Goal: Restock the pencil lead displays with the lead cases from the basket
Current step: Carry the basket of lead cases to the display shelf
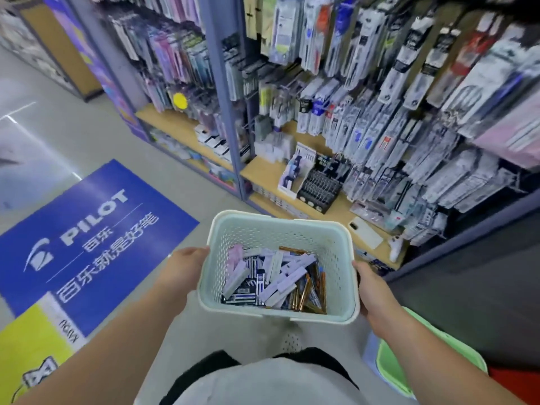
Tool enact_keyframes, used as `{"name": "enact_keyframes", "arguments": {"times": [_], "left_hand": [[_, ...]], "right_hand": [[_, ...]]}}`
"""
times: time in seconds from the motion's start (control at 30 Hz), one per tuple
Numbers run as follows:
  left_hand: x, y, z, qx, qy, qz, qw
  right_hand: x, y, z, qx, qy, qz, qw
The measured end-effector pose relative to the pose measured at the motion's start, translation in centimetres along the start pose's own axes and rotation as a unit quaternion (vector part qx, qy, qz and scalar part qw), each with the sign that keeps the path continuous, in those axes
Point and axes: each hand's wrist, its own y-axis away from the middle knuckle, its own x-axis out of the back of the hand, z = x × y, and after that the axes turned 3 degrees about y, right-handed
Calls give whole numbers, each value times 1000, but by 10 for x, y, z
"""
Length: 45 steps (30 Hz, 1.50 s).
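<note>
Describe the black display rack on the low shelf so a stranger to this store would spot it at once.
Start at the wall of hanging pen packs; under it runs a low wooden shelf. On that shelf, just beyond the pale green basket, stands the black display rack; it alone is black with rows of slots, unlike the white display box at its left.

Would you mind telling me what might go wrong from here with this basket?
The lead cases lie loose in the basket; tilting it could spill them.
The left hand and right hand both hold it, so neither is free to place cases yet.
The green bin low on the right could trip you.
</note>
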Motion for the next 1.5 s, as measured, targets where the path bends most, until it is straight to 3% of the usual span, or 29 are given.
{"name": "enact_keyframes", "arguments": {"times": [0.2,0.43,0.73,1.03,1.17,1.3,1.43,1.5], "left_hand": [[-38,-89,78,-9,-40,-60,997],[-85,-221,137,4,-107,-117,987],[-136,-390,164,-22,-248,-252,935],[-227,-507,72,-2,-345,-273,898],[-266,-548,24,32,-345,-266,900],[-319,-598,-22,14,-366,-278,888],[-358,-650,-67,63,-415,-342,841],[-377,-675,-87,48,-493,-376,783]], "right_hand": [[1,-54,-56,-23,-32,20,999],[-26,-123,-94,-74,-69,110,989],[-92,-211,-107,-141,-16,179,973],[-110,-344,-38,-227,45,159,960],[-104,-420,26,-223,75,132,963],[-101,-498,61,-212,110,127,963],[-103,-576,104,-227,168,117,952],[-108,-611,127,-249,188,86,946]]}}
